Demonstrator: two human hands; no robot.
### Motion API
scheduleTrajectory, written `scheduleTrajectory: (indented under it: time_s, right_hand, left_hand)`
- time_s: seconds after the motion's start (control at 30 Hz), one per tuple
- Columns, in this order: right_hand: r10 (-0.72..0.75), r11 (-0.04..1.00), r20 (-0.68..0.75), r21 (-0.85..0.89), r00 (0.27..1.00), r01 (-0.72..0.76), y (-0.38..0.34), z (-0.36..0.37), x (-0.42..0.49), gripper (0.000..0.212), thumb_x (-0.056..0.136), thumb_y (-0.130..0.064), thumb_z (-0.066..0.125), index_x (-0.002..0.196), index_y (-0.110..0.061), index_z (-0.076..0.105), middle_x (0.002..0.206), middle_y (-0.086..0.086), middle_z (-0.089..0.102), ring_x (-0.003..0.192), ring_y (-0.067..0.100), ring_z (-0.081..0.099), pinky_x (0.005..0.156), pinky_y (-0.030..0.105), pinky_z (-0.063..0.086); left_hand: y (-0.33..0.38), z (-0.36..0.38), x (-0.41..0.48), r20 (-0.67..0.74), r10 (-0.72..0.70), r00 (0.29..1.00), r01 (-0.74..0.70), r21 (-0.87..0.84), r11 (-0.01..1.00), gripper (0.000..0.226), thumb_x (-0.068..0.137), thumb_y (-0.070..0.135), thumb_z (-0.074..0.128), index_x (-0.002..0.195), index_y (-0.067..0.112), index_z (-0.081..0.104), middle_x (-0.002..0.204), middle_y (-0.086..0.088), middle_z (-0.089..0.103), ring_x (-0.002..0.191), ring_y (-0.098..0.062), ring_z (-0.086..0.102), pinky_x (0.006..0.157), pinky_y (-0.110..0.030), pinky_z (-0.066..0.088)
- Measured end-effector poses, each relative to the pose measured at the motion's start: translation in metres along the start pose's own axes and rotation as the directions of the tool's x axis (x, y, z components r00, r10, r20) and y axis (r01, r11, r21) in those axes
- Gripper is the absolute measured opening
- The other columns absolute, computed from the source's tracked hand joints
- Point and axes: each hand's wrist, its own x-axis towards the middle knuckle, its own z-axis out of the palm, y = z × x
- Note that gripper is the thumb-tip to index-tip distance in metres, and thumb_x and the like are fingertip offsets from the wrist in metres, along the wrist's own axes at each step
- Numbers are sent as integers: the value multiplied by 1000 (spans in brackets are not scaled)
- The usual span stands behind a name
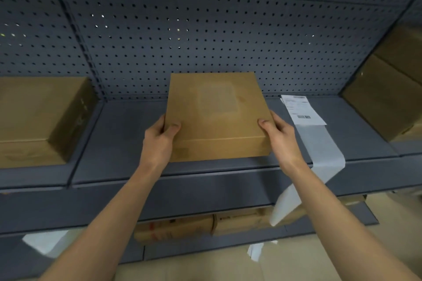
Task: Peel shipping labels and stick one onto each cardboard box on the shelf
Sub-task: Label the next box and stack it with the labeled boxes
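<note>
Left box (pixel 38 118): no label visible. Middle box (pixel 217 118) at the shelf (pixel 127 134) front, unlabelled, left hand (pixel 159 137) and right hand (pixel 279 137) grip its sides. Label strip (pixel 303 114) beside it, unpeeled. Right boxes (pixel 388 98) look bare. Most labelling left.

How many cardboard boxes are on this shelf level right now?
3, maybe more. One box sits at centre, held by both hands; one at far left; a stack at far right, cut off by the frame, may be several.
</note>
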Motion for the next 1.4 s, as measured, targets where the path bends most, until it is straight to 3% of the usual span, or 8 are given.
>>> scheduleTrajectory:
  time_s: [0.2, 0.57, 0.8, 1.0, 1.13, 1.2, 1.3, 1.4]
  right_hand:
    - [16, 1000, 8, -25, 1000, -16, 10, 0, 25, 26, 97, -15, 55, 116, -28, 67, 105, -14, 73, 98, 2, 67, 88, 20, 49]
    - [37, 998, 14, 44, 999, -37, 30, 0, 48, 26, 95, -13, 56, 115, -25, 68, 104, -12, 75, 99, 5, 68, 83, 19, 47]
    - [72, 996, 71, 50, 995, -76, 48, -7, 56, 34, 96, -21, 56, 129, -24, 63, 114, -11, 72, 105, 6, 66, 89, 23, 48]
    - [85, 995, 99, 36, 991, -89, 56, -9, 61, 45, 87, -37, 56, 130, -28, 62, 117, -9, 71, 109, 10, 66, 99, 35, 49]
    - [78, 995, 118, 52, 990, -84, 55, -12, 63, 33, 95, -23, 56, 127, -24, 64, 114, -9, 72, 107, 10, 67, 98, 33, 49]
    - [92, 995, 143, 31, 985, -97, 53, -14, 64, 33, 97, -23, 56, 130, -24, 62, 115, -10, 72, 108, 9, 66, 100, 32, 48]
    - [149, 988, 148, 3, 978, -151, 49, -24, 66, 49, 98, -36, 56, 144, -20, 50, 137, -10, 58, 126, 9, 54, 113, 33, 37]
    - [149, 988, 40, -51, 988, -147, 50, -46, 71, 50, 99, -37, 54, 144, -15, 50, 139, -8, 54, 132, 5, 45, 111, 23, 29]
  left_hand:
    - [-8, 6, 19, 6, -12, 1000, 11, 22, 1000, 26, 99, 27, 55, 124, 31, 65, 115, 18, 70, 108, -3, 64, 100, -29, 48]
    - [-15, 22, 29, -34, -28, 999, 31, 99, 995, 27, 99, 31, 55, 124, 34, 63, 115, 19, 69, 112, -7, 62, 105, -37, 46]
    - [-18, 34, 29, -107, -40, 993, 55, 138, 989, 47, 97, 38, 55, 142, 26, 52, 128, 12, 64, 120, -12, 58, 109, -40, 42]
    - [-11, 37, 31, -101, -78, 992, 90, 120, 989, 21, 101, 25, 51, 118, 34, 60, 109, 18, 66, 109, -14, 61, 97, -32, 45]
    - [-4, 41, 32, -85, -140, 986, 146, 63, 987, 26, 102, 21, 49, 125, 24, 61, 110, 10, 67, 105, -15, 62, 82, -26, 45]
    - [-1, 42, 32, -94, -148, 985, 158, 115, 981, 33, 101, 24, 50, 133, 21, 57, 117, 6, 64, 111, -19, 59, 87, -29, 44]
    - [5, 47, 29, -180, -16, 983, 82, 366, 927, 56, 96, 20, 55, 149, 13, 39, 134, 2, 54, 127, -22, 48, 102, -32, 37]
    - [15, 62, 24, -192, 275, 942, -119, 576, 808, 54, 91, 3, 57, 144, 6, 45, 142, -10, 52, 124, -31, 52, 95, -23, 35]
